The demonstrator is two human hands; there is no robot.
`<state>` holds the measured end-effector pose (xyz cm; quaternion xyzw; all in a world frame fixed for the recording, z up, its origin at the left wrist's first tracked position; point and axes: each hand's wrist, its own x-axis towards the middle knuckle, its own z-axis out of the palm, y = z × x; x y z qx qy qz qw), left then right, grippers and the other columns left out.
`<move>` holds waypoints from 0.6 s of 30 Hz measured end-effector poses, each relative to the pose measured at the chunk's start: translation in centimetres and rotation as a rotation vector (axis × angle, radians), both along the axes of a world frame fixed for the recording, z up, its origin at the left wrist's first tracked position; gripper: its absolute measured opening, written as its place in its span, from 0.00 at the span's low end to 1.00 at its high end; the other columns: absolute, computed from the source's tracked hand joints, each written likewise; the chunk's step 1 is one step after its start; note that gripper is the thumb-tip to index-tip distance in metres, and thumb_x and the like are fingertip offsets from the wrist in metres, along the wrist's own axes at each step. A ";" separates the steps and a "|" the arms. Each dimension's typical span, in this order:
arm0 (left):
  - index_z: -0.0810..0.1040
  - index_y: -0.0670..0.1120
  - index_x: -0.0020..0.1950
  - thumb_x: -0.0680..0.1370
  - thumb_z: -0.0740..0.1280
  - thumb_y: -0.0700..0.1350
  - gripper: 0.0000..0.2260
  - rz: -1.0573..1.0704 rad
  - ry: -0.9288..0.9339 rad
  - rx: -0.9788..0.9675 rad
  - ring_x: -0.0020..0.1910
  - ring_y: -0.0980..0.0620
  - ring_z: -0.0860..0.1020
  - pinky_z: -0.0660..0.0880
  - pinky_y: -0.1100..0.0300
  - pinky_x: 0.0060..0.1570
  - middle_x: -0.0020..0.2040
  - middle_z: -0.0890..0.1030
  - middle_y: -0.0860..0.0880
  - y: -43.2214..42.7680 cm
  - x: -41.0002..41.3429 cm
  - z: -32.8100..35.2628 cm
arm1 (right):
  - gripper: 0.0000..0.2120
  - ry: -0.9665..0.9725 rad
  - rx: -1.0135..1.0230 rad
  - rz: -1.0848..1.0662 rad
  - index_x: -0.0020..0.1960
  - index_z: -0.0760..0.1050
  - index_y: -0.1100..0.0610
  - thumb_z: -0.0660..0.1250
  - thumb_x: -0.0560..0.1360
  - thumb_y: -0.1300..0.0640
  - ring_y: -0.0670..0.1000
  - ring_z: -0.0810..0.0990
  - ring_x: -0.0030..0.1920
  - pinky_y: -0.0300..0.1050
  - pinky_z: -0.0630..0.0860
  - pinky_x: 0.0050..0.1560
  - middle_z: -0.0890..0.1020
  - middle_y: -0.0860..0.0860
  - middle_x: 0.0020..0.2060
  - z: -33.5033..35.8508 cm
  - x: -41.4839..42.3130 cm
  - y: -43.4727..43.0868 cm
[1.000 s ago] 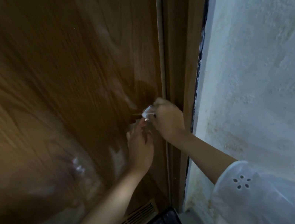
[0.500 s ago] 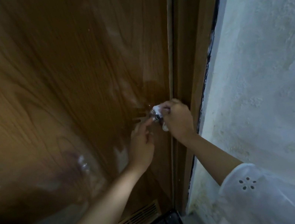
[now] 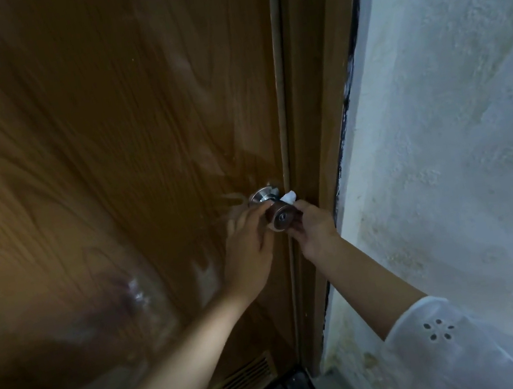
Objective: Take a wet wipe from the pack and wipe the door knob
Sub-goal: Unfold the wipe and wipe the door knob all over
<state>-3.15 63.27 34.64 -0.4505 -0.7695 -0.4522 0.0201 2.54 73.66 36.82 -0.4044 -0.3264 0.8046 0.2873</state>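
- The right hand (image 3: pixel 313 227) has slid from the top of the door knob (image 3: pixel 281 217) to its right flank; half a second ago it covered the knob, and now the knob's round face and keyhole show plainly.
- Its fingers are pressed together around a bunched wet wipe (image 3: pixel 289 197), pinching it against the knob's upper right edge; a white tuft sticks out above the knuckles, with a smaller scrap showing by the metal collar behind.
- The left hand (image 3: pixel 247 250) has come up from below and now touches the knob's left side, thumb and forefinger lightly curled on the rim, the other fingers loosely spread toward the door (image 3: pixel 105 151).
- I judge the wiping to be well under way: the top appears covered, and the stroke seems to be working round the side and neck.
- Both forearms rise from the bottom of the frame and meet at the knob, just right of centre; the right wrist is bent inward, the white sleeve (image 3: pixel 443 343) pushed up at the lower right.
- The knob sits by the door's edge, next to the frame (image 3: pixel 313 117) and the rough pale wall (image 3: pixel 457 126).
- The wipe pack is not in view.
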 end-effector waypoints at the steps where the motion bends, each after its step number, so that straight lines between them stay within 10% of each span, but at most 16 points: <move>1: 0.66 0.55 0.67 0.78 0.58 0.45 0.18 -0.014 -0.012 0.036 0.64 0.62 0.63 0.60 0.65 0.61 0.65 0.69 0.57 0.0 0.1 0.2 | 0.12 -0.054 0.094 -0.034 0.58 0.75 0.61 0.62 0.77 0.58 0.56 0.80 0.55 0.51 0.75 0.59 0.81 0.59 0.56 -0.2 0.2 -0.4; 8: 0.64 0.52 0.70 0.79 0.58 0.49 0.18 -0.166 0.022 0.063 0.68 0.59 0.65 0.64 0.62 0.66 0.69 0.68 0.51 -0.2 0.9 0.6 | 0.07 -0.290 1.131 -0.194 0.50 0.79 0.64 0.65 0.74 0.65 0.50 0.79 0.48 0.25 0.71 0.48 0.82 0.56 0.46 -1.6 3.3 -2.6; 18: 0.75 0.48 0.59 0.75 0.66 0.41 0.13 -0.021 -0.050 0.183 0.55 0.62 0.72 0.70 0.70 0.54 0.57 0.72 0.51 0.3 0.7 0.2 | 0.08 -0.474 1.065 0.036 0.50 0.79 0.63 0.65 0.75 0.59 0.57 0.81 0.49 0.44 0.75 0.51 0.83 0.59 0.47 -1.1 3.2 -1.7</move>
